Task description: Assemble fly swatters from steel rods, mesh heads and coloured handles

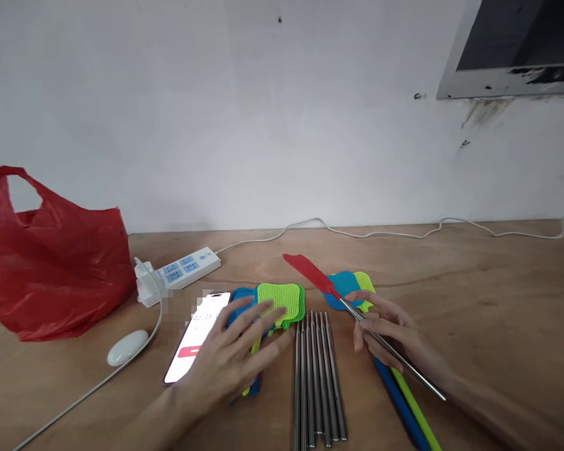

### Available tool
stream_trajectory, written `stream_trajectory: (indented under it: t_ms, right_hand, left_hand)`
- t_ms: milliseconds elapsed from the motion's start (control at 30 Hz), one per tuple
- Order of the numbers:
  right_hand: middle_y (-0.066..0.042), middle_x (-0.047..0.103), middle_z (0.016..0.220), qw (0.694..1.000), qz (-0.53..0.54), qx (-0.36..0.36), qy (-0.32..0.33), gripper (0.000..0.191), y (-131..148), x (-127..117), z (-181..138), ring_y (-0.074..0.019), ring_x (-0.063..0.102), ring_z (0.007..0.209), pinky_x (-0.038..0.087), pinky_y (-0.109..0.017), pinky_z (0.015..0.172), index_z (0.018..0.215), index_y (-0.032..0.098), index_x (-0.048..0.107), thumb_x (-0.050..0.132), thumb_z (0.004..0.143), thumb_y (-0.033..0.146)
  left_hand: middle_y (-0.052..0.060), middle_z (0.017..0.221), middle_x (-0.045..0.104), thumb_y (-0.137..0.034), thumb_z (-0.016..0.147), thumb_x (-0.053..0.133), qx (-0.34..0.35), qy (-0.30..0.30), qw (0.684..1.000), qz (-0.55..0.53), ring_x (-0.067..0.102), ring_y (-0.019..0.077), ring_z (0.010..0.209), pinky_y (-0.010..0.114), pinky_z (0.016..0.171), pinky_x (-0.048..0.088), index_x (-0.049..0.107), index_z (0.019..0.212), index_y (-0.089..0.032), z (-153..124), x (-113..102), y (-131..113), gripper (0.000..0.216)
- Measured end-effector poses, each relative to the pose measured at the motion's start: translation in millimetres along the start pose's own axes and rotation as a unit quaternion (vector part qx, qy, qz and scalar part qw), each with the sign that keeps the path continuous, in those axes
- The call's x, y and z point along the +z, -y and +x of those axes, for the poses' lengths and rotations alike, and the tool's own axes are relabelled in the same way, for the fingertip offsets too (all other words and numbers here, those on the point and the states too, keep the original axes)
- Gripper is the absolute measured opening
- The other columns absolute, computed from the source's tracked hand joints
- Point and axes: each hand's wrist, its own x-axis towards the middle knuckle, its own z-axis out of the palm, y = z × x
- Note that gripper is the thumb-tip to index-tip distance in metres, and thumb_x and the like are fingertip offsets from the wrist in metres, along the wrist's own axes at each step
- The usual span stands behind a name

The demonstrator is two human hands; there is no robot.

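Over wood tbl (498,300), R fingers (380,304) tight on red swatter (316,275); L fingers (249,320) apart nr lime swatter (281,297)

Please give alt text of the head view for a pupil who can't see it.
The right hand holds a red swatter by its metal handle above a wooden table. The left hand spreads over blue and green swatters, beside a lit phone; bare metal rods lie between the hands.

One red swatter (311,274), one phone (202,332)
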Motion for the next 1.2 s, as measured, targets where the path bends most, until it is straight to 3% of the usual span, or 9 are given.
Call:
stream_trajectory:
  t_ms: [67, 200, 367, 500, 633, 867, 967, 1033, 1200]
  right_hand:
    - [-0.002, 0.073, 0.064, 1.000, -0.005, 0.003, -0.005, 0.041, -0.6, 0.1, 0.7, -0.0038, 0.032, 0.025, 0.018, -0.021, 0.032, 0.117, 0.016, 0.056, 0.064, 0.085, 0.042]
    - [0.003, 0.064, 0.049, 0.999, -0.041, 0.033, -0.012, 0.052, -0.9, 0.8, 2.0, -0.0054, 0.031, 0.022, 0.016, -0.020, 0.028, 0.113, 0.014, 0.060, 0.062, 0.085, 0.057]
    - [0.012, 0.046, 0.036, 0.993, -0.097, 0.062, 0.016, 0.048, 0.6, 3.3, -1.7, -0.0055, 0.025, 0.022, 0.017, -0.017, 0.026, 0.109, 0.015, 0.061, 0.056, 0.089, 0.058]
    - [0.013, 0.045, 0.036, 0.990, -0.086, 0.098, 0.050, 0.040, 5.4, 8.6, -6.1, -0.0055, 0.021, 0.022, 0.015, -0.017, 0.025, 0.098, 0.018, 0.058, 0.055, 0.088, 0.057]
    - [0.015, 0.036, 0.033, 0.987, -0.067, 0.119, 0.089, 0.039, 11.1, 14.3, -9.6, -0.0057, 0.018, 0.023, 0.013, -0.018, 0.026, 0.090, 0.020, 0.056, 0.053, 0.087, 0.058]
    - [0.014, 0.035, 0.032, 0.956, -0.149, 0.165, 0.192, 0.049, 17.7, 21.1, -11.3, -0.0056, 0.021, 0.024, 0.013, -0.017, 0.028, 0.088, 0.018, 0.062, 0.045, 0.093, 0.063]
    - [0.011, 0.044, 0.038, 0.956, -0.139, 0.164, 0.198, 0.044, 15.4, 23.0, -9.3, -0.0045, 0.024, 0.026, 0.016, -0.017, 0.029, 0.078, 0.018, 0.059, 0.051, 0.090, 0.060]
    - [0.009, 0.048, 0.042, 0.957, -0.132, 0.157, 0.203, 0.043, 14.1, 22.5, -8.4, -0.0039, 0.026, 0.027, 0.018, -0.017, 0.030, 0.076, 0.018, 0.058, 0.052, 0.090, 0.058]
    - [0.010, 0.043, 0.042, 0.958, -0.157, 0.127, 0.202, 0.041, 17.2, 22.1, -10.8, -0.0044, 0.025, 0.030, 0.019, -0.018, 0.032, 0.074, 0.019, 0.056, 0.052, 0.092, 0.055]
  left_hand:
    - [0.010, 0.105, 0.073, -0.039, 0.096, 0.053, 0.026, -0.015, 1.000, 0.006, 0.065, 0.0284, 0.108, 0.041, 0.092, 0.054, 0.074, 0.105, -0.022, 0.3, 0.1, 3.6, 0.029]
    - [0.008, 0.112, 0.071, -0.038, 0.096, 0.053, 0.049, -0.002, 0.999, 0.016, 0.064, 0.0302, 0.109, 0.045, 0.094, 0.051, 0.072, 0.102, -0.024, -3.6, -1.9, 5.8, 0.024]
    - [0.006, 0.114, 0.068, -0.036, 0.098, 0.052, 0.042, -0.082, 0.996, -0.005, 0.063, 0.0264, 0.107, 0.041, 0.094, 0.052, 0.061, 0.113, -0.026, -2.6, -6.2, 9.9, 0.020]
    - [0.008, 0.131, 0.060, -0.032, 0.099, 0.052, 0.065, -0.128, 0.989, 0.016, 0.058, 0.0268, 0.120, 0.043, 0.102, 0.048, 0.051, 0.127, -0.026, 4.6, -6.9, 15.0, 0.029]
    - [0.009, 0.142, 0.052, -0.031, 0.098, 0.055, 0.116, -0.086, 0.983, 0.109, 0.053, 0.0279, 0.126, 0.044, 0.104, 0.045, 0.040, 0.140, -0.029, 7.3, -7.6, 15.7, 0.046]
    - [0.005, 0.106, 0.069, -0.033, 0.101, 0.047, 0.131, -0.021, 0.985, 0.107, 0.064, 0.0218, 0.095, 0.033, 0.083, 0.050, 0.059, 0.109, -0.023, 8.6, -11.6, 10.6, 0.017]
    - [0.001, 0.093, 0.070, -0.031, 0.101, 0.048, 0.129, 0.031, 0.988, 0.075, 0.065, 0.0175, 0.083, 0.028, 0.076, 0.049, 0.062, 0.104, -0.023, 9.5, -12.7, 8.0, 0.016]
    - [0.000, 0.089, 0.070, -0.031, 0.100, 0.049, 0.126, 0.028, 0.990, 0.050, 0.064, 0.0167, 0.081, 0.027, 0.074, 0.048, 0.063, 0.101, -0.023, 9.9, -13.6, 5.9, 0.016]
    - [0.003, 0.086, 0.070, -0.040, 0.096, 0.053, 0.060, 0.043, 0.996, -0.048, 0.065, 0.0194, 0.082, 0.030, 0.076, 0.051, 0.066, 0.091, -0.021, 13.5, -13.3, 0.2, 0.023]
